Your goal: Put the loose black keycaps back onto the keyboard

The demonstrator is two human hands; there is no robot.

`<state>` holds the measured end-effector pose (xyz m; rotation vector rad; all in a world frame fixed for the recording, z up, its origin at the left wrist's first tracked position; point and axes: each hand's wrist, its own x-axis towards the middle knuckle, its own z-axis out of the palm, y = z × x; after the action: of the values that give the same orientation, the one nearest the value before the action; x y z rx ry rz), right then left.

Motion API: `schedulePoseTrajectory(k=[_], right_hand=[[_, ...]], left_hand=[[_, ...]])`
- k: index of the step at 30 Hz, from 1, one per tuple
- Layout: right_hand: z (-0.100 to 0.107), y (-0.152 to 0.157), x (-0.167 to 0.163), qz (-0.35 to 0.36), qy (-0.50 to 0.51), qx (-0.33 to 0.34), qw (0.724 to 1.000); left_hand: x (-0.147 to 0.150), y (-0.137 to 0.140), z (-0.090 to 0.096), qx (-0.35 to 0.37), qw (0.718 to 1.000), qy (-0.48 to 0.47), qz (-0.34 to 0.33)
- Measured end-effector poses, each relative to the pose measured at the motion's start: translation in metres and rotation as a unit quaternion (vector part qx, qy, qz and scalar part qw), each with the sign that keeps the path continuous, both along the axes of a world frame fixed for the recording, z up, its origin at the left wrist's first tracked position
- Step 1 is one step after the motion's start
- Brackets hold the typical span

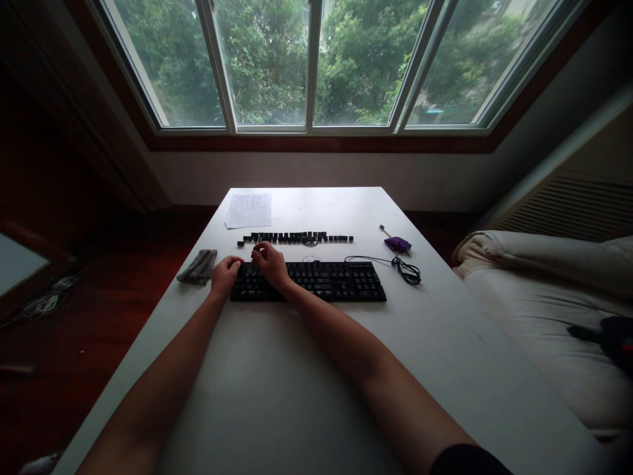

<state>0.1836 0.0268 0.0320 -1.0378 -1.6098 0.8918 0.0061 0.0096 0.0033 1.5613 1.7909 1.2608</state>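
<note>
- So the step in hand looks like keycap work at the black full-size keyboard (pixel 341 282), which sits on the white tabletop (pixel 277 396) right under the right fingers.
- Right hand (pixel 270 262): fingers bunched together over the keyboard's far left corner. Too small and dark to tell if they're pinching anything.
- Left hand (pixel 226 276): fingers curled in at that same corner, just left of the right ones. Can't tell if they're gripping the edge or a small part.
- Row of loose black keycaps (pixel 291 237) is just beyond the right fingers, running off to their right.
- Grey cloth (pixel 198 267) lies just left of the left fingers; coiled cable (pixel 408 272) is well off to the right.
- IMO the next move calls for a fine fingertip pinch, with the keyboard kept from sliding.
</note>
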Motion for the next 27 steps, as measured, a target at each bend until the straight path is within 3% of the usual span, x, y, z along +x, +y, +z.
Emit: schedulePoseTrajectory(k=[12,20,27], right_hand=[[-0.001,-0.002,-0.001,0.029,-0.105,0.029,0.994],[0.011,-0.016,-0.001,0.071,-0.265,0.129,0.953],[0.011,-0.017,0.002,0.05,-0.201,0.124,0.97]], left_hand=[[-0.001,0.001,-0.004,-0.002,1.0,0.016,-0.009],[-0.003,0.002,-0.005,0.012,0.999,0.033,-0.018],[-0.004,0.003,-0.007,0.012,1.0,0.003,-0.024]])
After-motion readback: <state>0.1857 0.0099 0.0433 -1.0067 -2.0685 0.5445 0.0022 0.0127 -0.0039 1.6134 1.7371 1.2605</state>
